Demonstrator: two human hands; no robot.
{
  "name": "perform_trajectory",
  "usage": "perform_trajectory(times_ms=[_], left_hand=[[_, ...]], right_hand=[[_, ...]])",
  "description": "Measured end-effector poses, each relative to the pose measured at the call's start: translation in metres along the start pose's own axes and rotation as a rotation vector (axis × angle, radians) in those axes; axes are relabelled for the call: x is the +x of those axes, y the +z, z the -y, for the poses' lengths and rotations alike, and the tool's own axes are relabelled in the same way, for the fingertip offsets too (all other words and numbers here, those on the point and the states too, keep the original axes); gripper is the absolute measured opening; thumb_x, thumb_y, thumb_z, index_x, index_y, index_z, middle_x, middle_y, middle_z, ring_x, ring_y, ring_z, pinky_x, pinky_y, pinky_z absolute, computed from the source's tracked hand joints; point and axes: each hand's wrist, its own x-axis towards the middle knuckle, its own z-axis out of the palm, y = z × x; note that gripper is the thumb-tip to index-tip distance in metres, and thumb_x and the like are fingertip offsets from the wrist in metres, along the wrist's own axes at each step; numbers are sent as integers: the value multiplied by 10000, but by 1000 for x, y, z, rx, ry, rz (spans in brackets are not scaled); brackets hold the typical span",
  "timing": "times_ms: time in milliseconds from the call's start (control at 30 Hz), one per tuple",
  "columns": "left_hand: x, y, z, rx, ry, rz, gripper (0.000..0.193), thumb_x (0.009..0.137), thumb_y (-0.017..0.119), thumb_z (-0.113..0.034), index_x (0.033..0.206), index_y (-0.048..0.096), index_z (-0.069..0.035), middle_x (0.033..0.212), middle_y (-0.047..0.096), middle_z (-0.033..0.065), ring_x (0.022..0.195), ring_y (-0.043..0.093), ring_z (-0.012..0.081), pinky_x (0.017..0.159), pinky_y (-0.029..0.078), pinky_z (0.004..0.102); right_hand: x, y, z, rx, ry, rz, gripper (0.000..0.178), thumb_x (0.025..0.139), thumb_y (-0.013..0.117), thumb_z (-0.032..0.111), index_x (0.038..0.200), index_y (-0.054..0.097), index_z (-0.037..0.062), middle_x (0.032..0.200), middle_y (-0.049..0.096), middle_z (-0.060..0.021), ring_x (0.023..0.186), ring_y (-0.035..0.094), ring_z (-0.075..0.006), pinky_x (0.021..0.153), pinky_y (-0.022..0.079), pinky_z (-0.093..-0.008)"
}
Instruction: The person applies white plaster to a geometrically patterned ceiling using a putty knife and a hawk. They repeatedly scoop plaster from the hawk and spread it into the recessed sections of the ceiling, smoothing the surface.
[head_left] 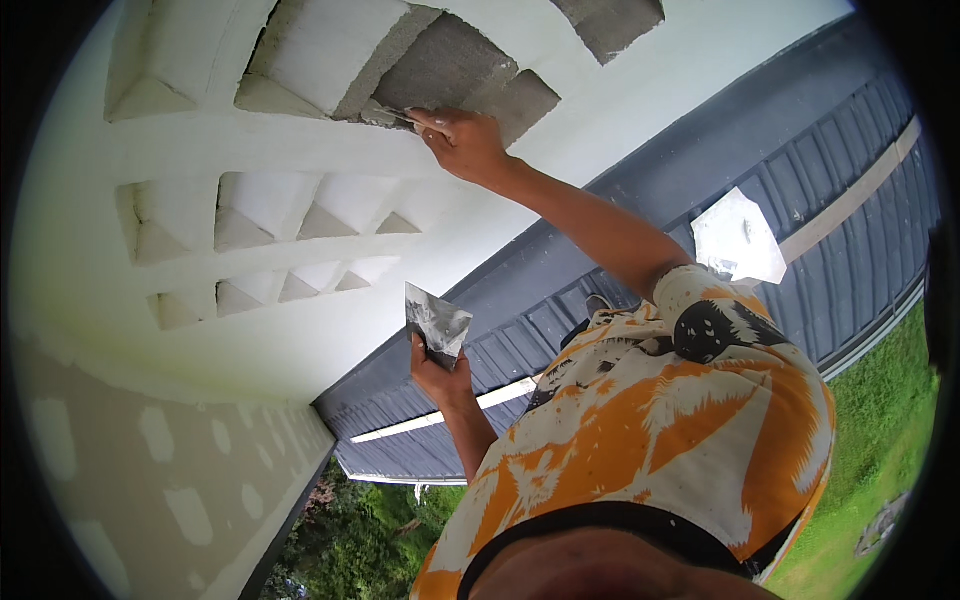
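Note:
My right hand reaches up to the wall, fingers closed on a small putty knife. Its thin blade lies against the lower edge of a rough grey recess in the white wall. Below and to the left, my left hand grips a broad scraper, blade upward, with pale filler smeared over its face. The scraper stands apart from the wall. How the fingers wrap the putty knife's handle is partly hidden.
Rows of smaller white recesses run along the wall. A dark ribbed metal roof slopes beneath me, with a wooden batten and a white, filler-smeared piece on it. Grass lies beyond the roof's edge. A patched board wall stands left.

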Motion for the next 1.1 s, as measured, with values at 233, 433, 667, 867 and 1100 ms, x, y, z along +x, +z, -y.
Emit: perform_trajectory(times_ms=[233, 433, 667, 867, 1100], left_hand=[[5, 49, 15, 1, 3, 51, 355, 981, 484, -249, 1254, 533, -28, 1159, 630, 93, 1016, 644, 221, 789, 554, 343], [23, 115, 51, 87, -78, 189, 338, 963, 503, -183, 1235, 525, 16, 1156, 616, 98, 1049, 616, 237, 903, 500, 386], [41, 139, 68, 161, -208, 286, 409, 936, 526, -202, 1288, 495, 6, 1232, 584, 131, 1131, 576, 296, 988, 458, 474], [88, 105, 152, 101, -851, 761, 465, 987, 448, -264, 1404, 396, -64, 1350, 505, 169, 1157, 571, 303, 950, 501, 482], [52, 71, 321, 495, -1260, 679, 469, 1019, 413, -309, 1376, 415, -5, 1352, 504, 131, 1210, 519, 271, 1014, 436, 438]], right_hand=[[-59, -47, -29, 110, 251, 348, 374, 841, 615, 47, 1187, 675, 174, 908, 704, -66, 650, 658, -228, 596, 530, -327], [-127, -125, -2, 225, 3, 376, 428, 785, 640, 3, 1168, 680, 190, 876, 663, -6, 617, 616, -193, 524, 498, -321], [-193, -190, -49, -329, 389, 341, 280, 873, 604, 119, 1140, 685, 142, 795, 647, -15, 580, 594, -185, 524, 485, -306], [-270, -208, -47, 603, 1315, -354, 199, 936, 607, 215, 938, 660, 24, 753, 630, -25, 601, 579, -114, 525, 466, -264], [-346, -196, -107, 676, 1451, -619, 105, 866, 609, 13, 786, 675, 0, 746, 668, -26, 622, 592, -75, 563, 482, -244]])
